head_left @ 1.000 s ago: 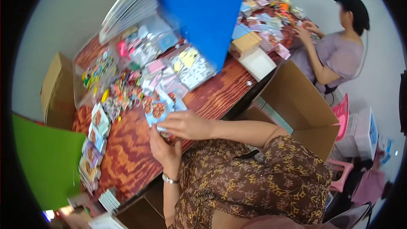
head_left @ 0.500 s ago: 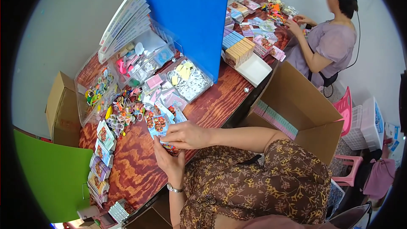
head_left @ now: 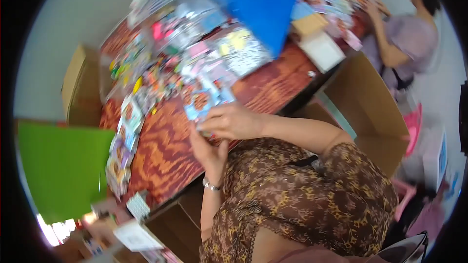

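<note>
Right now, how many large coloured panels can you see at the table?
2: a blue panel at the far side of the table, and a green panel at its left.

Green panel [head_left: 68, 170], blue panel [head_left: 258, 7], cardboard box [head_left: 373, 97]

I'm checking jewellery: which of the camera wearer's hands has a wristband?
The left hand, with a silver metal wristband; the right hand has none.
</note>
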The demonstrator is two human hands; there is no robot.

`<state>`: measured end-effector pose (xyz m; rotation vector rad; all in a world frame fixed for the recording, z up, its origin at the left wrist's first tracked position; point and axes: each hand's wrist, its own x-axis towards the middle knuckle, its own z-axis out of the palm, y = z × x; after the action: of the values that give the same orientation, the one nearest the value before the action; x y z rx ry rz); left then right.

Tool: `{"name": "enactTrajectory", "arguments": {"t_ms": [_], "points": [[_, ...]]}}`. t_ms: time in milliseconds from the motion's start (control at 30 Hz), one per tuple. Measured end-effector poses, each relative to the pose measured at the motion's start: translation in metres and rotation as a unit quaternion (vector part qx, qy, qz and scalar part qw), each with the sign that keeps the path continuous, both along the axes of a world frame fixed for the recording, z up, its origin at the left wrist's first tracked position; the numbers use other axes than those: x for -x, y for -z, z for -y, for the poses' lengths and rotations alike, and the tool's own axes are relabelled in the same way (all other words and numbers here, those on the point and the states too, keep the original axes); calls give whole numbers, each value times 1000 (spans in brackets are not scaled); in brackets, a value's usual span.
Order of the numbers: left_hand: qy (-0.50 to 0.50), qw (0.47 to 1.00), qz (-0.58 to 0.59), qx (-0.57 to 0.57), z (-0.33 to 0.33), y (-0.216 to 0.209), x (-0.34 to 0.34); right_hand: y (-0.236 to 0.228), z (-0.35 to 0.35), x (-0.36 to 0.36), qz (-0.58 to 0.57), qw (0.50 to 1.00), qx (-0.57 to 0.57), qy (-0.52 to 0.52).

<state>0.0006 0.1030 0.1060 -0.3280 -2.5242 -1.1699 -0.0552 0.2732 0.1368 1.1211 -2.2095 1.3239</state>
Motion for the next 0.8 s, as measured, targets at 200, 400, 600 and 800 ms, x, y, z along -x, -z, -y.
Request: {"name": "enactTrajectory", "arguments": {"t_ms": [200,400,600,800], "points": [[-15,991,-85,101,-9,5,8,-9,-9,-7,6,998,-56,-2],[-55,990,-108,71,-2,-11,2,-6,19,-36,37,999,-18,18],[-85,984,-138,72,1,-2,7,9,28,-29,9,999,-29,12],[-57,994,-97,-9,11,-13,11,-20,23,-14,175,984,28,-35]]}}
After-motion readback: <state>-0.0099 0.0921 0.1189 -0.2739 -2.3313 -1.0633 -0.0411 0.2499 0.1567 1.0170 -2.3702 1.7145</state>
